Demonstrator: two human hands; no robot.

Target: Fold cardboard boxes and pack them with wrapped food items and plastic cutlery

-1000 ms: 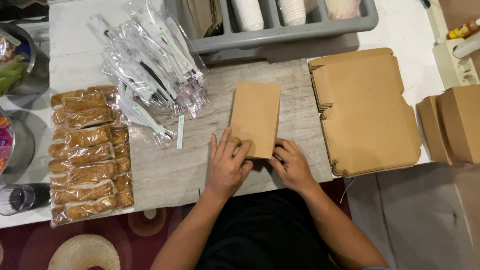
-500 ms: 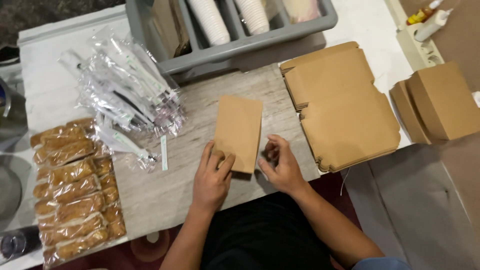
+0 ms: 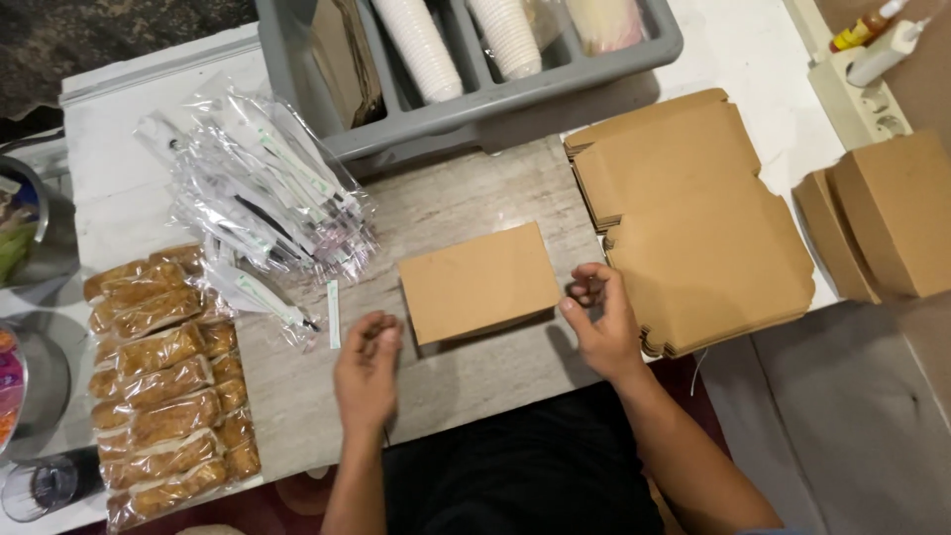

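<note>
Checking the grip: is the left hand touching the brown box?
Apart. The head view shows bare table between the left hand and the box.

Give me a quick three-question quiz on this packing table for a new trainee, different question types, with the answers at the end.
1. True or false: the left hand grips the folded brown box.
2. What lies just right of the right hand? A) stack of flat cardboard blanks B) wrapped pastries C) paper cups
3. Fill in: the cups stand in a grey ____.

Key: 1 false, both hands are open beside it; 2 A; 3 bin.
</note>
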